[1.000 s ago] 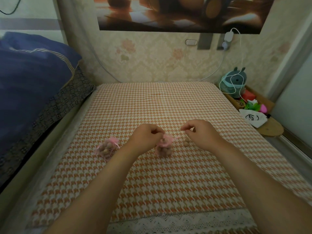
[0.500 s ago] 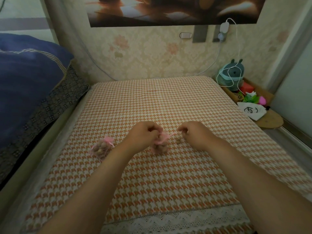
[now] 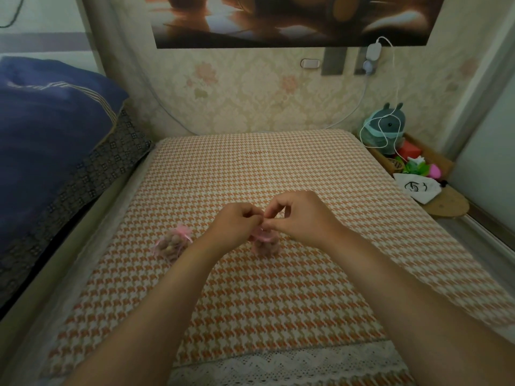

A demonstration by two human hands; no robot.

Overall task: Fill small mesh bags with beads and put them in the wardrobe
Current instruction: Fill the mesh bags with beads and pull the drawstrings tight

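Observation:
A pink mesh bag (image 3: 264,245) full of brown beads stands on the houndstooth table cover (image 3: 250,296) in the middle. My left hand (image 3: 234,225) and my right hand (image 3: 295,215) meet just above it, both pinching its pink drawstring at the gathered neck. A second filled pink mesh bag (image 3: 173,242) lies closed on the cover to the left, a hand's width from my left wrist. Any loose beads behind my right hand are hidden.
A blue quilt (image 3: 53,129) on a bed borders the table's left side. To the right, a wooden shelf holds a teal toy (image 3: 386,128), a white cable, coloured items and a white drawstring pouch (image 3: 420,188). The wall is just behind.
My right hand has moved left from pulling the string sideways and now meets my left hand over the bag's neck. The loose beads seen beside the bag earlier are now covered.

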